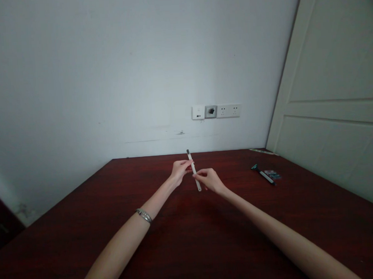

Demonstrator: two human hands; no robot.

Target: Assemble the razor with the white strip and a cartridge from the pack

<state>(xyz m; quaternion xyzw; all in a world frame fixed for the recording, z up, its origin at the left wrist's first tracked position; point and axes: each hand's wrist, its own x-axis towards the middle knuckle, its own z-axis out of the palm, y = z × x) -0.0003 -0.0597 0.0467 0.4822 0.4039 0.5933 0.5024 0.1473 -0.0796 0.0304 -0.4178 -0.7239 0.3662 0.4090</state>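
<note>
A slim white stick with a dark grey tip (199, 186) is held up over the table, tilted, its dark end pointing toward the wall. A small hole shows at its near end; its exact kind is too small to make out. My left hand (179, 171) pinches it at the upper half between thumb and fingers. Lower down, my right hand (211, 180) grips it from the right side with thumb and forefinger. Some of the fingers of both hands are hidden behind the stick and the hands themselves. A silver bracelet (144, 215) circles my left wrist.
On the right side of the dark red table (186, 247) lies a razor (266, 177), beside a small flat clear packet (273, 175). A thin pale strip (264, 151) lies at the back right corner. Wall sockets (228, 110) sit above the table; a pale door (335, 106) stands at right.
</note>
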